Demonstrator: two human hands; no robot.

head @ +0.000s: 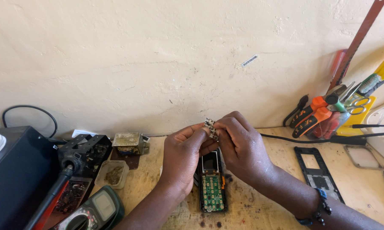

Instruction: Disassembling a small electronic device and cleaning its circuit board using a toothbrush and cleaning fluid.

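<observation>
The desk (362,183) is a worn, pale wooden top set against a cream wall, its back edge running along the plaster. At its left end stands a black box (13,170), with a soldering iron stand (83,151) beside it and a green multimeter (96,211) at the front left corner, all within easy reach of the working spot. At the back right corner a cup of pliers, scissors and screwdrivers (328,113) leans on the wall. A black phone frame (317,172) lies flat towards the right edge, laid aside from the middle.

In the middle of the desk, near the front edge, an opened keypad phone (212,187) lies face up with its green circuit board bare, straight under the hands so that parts lifted from it stay above it.

The left hand (183,155) and the right hand (243,147) meet just above the phone's top end. Their fingers (200,130) are pinched together from both sides on a small pale component (210,126), raised towards the camera, likely for a closer look. What kind of part it is cannot be told.
</observation>
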